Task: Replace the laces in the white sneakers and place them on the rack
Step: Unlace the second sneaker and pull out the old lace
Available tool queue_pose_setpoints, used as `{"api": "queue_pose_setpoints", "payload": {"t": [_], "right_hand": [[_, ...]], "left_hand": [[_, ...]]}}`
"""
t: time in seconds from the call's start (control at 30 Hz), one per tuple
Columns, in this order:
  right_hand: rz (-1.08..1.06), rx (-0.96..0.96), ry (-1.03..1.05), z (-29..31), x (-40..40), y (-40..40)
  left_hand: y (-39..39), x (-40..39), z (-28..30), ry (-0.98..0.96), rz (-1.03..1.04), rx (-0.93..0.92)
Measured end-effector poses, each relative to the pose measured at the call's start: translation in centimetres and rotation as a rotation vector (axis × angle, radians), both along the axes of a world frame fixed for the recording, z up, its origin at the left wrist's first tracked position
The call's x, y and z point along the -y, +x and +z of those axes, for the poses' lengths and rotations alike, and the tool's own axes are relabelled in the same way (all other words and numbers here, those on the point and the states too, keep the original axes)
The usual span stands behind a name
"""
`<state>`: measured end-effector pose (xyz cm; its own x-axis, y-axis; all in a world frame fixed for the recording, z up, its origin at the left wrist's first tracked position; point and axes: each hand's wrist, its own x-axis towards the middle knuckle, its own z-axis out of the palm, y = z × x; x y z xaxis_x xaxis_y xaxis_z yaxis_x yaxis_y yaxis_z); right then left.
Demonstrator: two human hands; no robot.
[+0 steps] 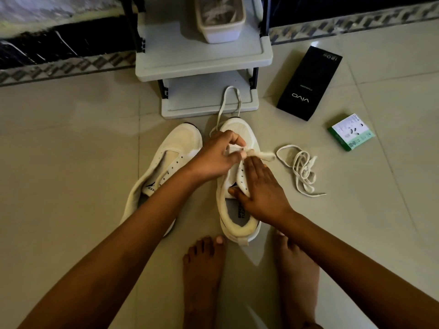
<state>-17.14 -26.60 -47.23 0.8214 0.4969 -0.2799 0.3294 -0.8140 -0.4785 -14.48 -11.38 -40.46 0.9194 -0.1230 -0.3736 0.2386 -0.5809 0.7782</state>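
Viewpoint: head-worn camera, the only view.
Facing: forward and steeply down onto the floor (71, 162).
Nearness: close; forearms reach in from the bottom edge.
Landmark: rack (204, 65) at top centre.

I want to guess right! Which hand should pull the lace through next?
Probably the left hand: it already pinches the lace at the right sneaker's eyelets, while the right hand lies flat, steadying that shoe.

Dim, yellowish light (edges bowed, top corners blurred).

Rack (204, 65) top and tub (219, 20) cut off.
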Motion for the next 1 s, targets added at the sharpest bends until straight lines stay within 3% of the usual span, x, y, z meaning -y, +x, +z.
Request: {"api": "queue_pose_setpoints", "payload": {"t": [0.13,0.33,0.4,0.5,0.6,0.67,0.83,1.0], "right_hand": [[-0.033,-0.002,0.034,-0.1,0.1,-0.1],[-0.022,0.012,0.021,0.2,0.1,-0.2],[-0.014,0.011,-0.010,0.1,0.2,-0.1],[0.011,0.008,-0.025,-0.1,0.1,-0.1],[0.014,-0.001,-0.020,-0.2,0.1,0.0],[0.014,0.002,-0.024,-0.1,0.1,0.0],[-0.012,0.006,-0.018,0.2,0.0,-0.1],[-0.002,0.001,-0.049,0.3,0.1,-0.2]], "left_hand": [[0.1,-0.1,-1.5,0.402,-0.132,-0.007],[1.1,0.3,-1.6,0.528,-0.074,0.121],[0.8,0.0,-0.8,0.313,-0.053,0.112],[0.2,-0.2,1.6,-0.192,0.040,0.061],[0.2,-0.7,2.2,-0.384,0.160,0.043],[0.4,-0.8,1.5,-0.203,0.128,0.030],[0.2,0.5,-1.3,0.471,-0.114,0.028],[1.3,1.1,-1.4,0.676,-0.107,0.096]]}}
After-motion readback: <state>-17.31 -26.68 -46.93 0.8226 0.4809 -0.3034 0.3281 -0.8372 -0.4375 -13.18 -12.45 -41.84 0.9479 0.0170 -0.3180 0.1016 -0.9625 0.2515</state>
